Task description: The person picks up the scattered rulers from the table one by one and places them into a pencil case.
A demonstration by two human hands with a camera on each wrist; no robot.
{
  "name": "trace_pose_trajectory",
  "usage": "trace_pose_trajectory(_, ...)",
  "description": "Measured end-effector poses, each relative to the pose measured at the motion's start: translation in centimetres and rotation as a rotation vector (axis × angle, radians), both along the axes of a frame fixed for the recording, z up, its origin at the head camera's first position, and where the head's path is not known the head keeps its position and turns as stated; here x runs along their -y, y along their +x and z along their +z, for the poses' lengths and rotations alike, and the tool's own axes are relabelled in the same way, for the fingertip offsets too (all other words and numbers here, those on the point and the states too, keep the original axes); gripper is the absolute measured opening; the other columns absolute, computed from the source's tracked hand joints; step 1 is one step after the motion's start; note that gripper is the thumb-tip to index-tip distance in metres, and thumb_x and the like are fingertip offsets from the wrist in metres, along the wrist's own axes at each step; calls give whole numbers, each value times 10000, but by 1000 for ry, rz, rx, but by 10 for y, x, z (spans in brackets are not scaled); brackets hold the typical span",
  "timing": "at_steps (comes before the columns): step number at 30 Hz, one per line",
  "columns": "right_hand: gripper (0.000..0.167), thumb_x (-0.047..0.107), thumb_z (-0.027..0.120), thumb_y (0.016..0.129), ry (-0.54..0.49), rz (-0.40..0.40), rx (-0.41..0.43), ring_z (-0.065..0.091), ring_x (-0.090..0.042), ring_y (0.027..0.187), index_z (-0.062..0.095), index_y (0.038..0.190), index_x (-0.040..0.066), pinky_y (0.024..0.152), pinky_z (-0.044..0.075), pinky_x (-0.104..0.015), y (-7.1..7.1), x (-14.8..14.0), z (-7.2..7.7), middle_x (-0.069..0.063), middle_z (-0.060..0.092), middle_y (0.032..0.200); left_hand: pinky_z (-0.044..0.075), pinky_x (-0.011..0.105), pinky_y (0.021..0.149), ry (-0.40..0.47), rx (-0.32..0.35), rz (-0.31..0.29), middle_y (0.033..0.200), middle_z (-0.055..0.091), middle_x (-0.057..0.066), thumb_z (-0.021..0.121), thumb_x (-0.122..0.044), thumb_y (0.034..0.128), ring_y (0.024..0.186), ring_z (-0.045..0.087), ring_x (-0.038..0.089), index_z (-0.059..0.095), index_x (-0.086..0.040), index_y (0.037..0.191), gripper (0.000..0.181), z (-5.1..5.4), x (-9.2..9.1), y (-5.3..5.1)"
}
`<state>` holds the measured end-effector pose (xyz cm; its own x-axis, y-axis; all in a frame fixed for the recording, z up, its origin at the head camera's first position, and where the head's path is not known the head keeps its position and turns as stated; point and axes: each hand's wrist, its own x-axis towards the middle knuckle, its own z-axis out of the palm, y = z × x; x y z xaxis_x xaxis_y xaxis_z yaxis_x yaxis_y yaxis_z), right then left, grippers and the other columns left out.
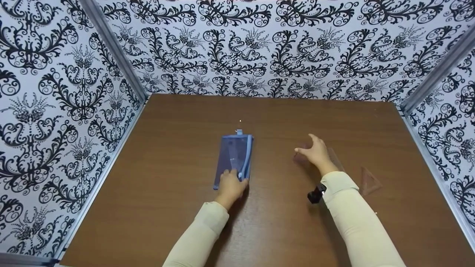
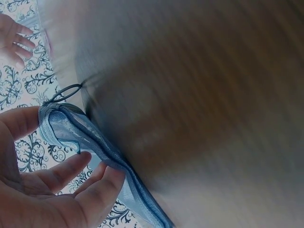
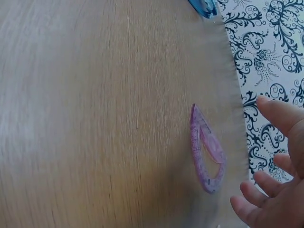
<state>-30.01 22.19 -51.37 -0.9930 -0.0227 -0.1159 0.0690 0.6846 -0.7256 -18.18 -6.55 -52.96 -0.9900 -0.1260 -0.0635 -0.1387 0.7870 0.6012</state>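
Observation:
A blue mesh zip pouch (image 1: 232, 155) lies lengthwise on the table, with a pale strip showing through its mesh. At its near end my left hand (image 1: 231, 187) holds the pouch; in the left wrist view, thumb and fingers of the left hand (image 2: 57, 185) are around the zipped blue edge (image 2: 109, 152). My right hand (image 1: 315, 152) is held above the table, its fingers apart and nothing in them. Close by it lies a purple see-through protractor (image 3: 195, 156), partly hidden by the hand in the head view (image 1: 301, 155).
To the right of the right hand lie a clear, straight-edged piece (image 1: 336, 159), partly covered by the arm, and a pinkish see-through set square (image 1: 367, 183). Patterned walls (image 1: 237, 48) enclose the brown table (image 1: 163, 148) at the back and sides.

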Motion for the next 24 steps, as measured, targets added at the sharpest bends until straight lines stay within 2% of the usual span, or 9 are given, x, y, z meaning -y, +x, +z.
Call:
trace_pose_trajectory(13,811,192,714,861,-86,-44,48,300,-456,1359,249,1468,-80,1105,274,-516,-5,-1,-8,-332,298,1471,469,482,917,16,51,-4,1188,548,232,691,-326,856,1100,517,373,571,32,1264,556,1,1,-1)
trace_pose_trajectory(24,813,163,718,853,-119,-73,81,283,-449,1372,245,1466,-88,1114,265,-505,-6,-2,-14,-321,281,1488,473,481,899,6,38,-3,1157,559,229,697,-319,854,1075,528,377,590,26,1234,525,1,1,-1)
